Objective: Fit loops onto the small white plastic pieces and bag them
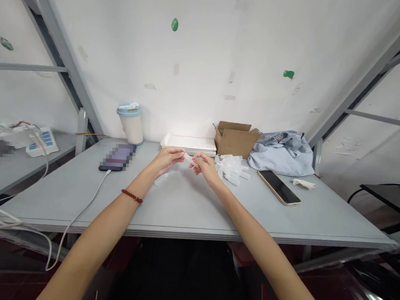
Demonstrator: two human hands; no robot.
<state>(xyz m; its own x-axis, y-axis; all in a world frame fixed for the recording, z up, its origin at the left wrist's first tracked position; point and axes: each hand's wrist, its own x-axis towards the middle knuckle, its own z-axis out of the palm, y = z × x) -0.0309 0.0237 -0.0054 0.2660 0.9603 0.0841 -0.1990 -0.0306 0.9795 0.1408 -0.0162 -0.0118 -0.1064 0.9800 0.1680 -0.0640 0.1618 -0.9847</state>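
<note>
My left hand [167, 159] and my right hand [205, 167] meet above the middle of the grey table [182, 208]. Between their pinched fingers is a small whitish, translucent piece [189, 159]; its exact kind is too small to make out. Just below my left hand lies a flat clear tag-like piece [161, 179] with a thin tail at one end. A loose pile of similar translucent white pieces [232, 168] rests to the right of my right hand. A red bead bracelet [132, 196] circles my left wrist.
Along the back stand a blue-lidded cup [131, 123], a stack of white paper [190, 144], an open cardboard box [236, 141] and bundled pale-blue cloth [282, 155]. A charging phone [117, 157] lies left; another phone [279, 187] and a crumpled tissue [303, 184] lie right.
</note>
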